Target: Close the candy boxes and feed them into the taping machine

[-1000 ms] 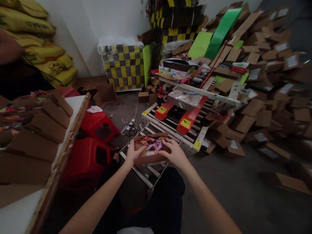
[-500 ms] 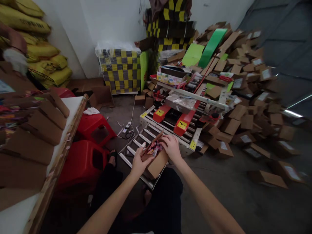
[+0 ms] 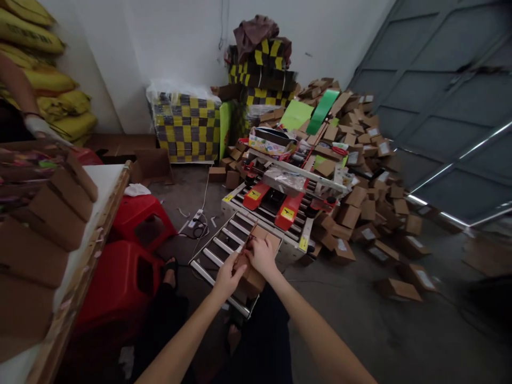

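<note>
A small brown cardboard box rests on the near end of a roller conveyor. My left hand grips the box's near left side. My right hand presses down on its top flaps, fingers curled over them. The flaps are nearly closed, and only a sliver of colourful contents shows between them. Just beyond the box stands the sealing machine with its red guides.
A large heap of sealed cardboard boxes covers the floor to the right. Two red plastic stools stand left of my legs. A table with open cartons is at left, where another person's gloved hand reaches in.
The box's flaps, open a second ago with the coloured packets showing, are now folded down under my hands. The camera has tilted up and shifted right.
</note>
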The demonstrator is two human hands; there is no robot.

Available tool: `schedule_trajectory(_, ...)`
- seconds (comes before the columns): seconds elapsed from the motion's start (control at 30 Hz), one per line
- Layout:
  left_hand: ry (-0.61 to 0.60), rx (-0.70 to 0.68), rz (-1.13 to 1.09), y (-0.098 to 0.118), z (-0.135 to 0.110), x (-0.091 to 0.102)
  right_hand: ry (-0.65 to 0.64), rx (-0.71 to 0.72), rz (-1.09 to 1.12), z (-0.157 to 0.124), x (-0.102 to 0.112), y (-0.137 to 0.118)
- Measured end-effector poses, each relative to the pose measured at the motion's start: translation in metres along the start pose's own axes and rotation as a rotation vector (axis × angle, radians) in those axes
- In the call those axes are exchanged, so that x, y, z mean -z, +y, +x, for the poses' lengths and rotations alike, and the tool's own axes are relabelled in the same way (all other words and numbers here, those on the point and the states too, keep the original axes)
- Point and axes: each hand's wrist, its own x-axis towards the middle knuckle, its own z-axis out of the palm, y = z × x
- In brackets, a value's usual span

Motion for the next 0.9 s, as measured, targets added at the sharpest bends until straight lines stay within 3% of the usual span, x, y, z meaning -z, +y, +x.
schedule_trajectory(0.17,0.046,0.046,-0.172,0.008,0.013,0.007,0.203,-0.057,0.068,-0.006,-0.005,0.011)
schedule_trajectory(0.27,-0.009,0.207,-0.268,0.009,0.037,0.013,0.180,-0.027,0.143,-0.006,-0.007,0.013)
schedule_trajectory(0.4,-0.053,0.276,-0.243,0.003,0.065,0.002,0.112,-0.024,0.336,-0.005,-0.007,0.021)
schedule_trajectory(0.53,-0.227,0.228,-0.149,-0.003,0.070,-0.015,0.249,-0.117,0.756,-0.003,-0.004,0.033)
schedule_trajectory(0.6,-0.270,0.163,-0.115,-0.003,0.069,-0.019,0.337,-0.158,0.815,-0.004,-0.003,0.033)
schedule_trajectory(0.7,-0.241,0.212,-0.085,-0.001,0.070,-0.019,0.326,-0.129,0.604,-0.021,0.000,0.017)
schedule_trajectory(0.83,-0.226,0.334,-0.138,0.001,0.064,-0.014,-0.003,-0.020,0.126,-0.069,0.002,-0.014)
schedule_trajectory(0.9,-0.178,0.404,-0.244,-0.005,0.055,-0.007,-0.086,0.029,0.005,-0.078,-0.001,-0.016)
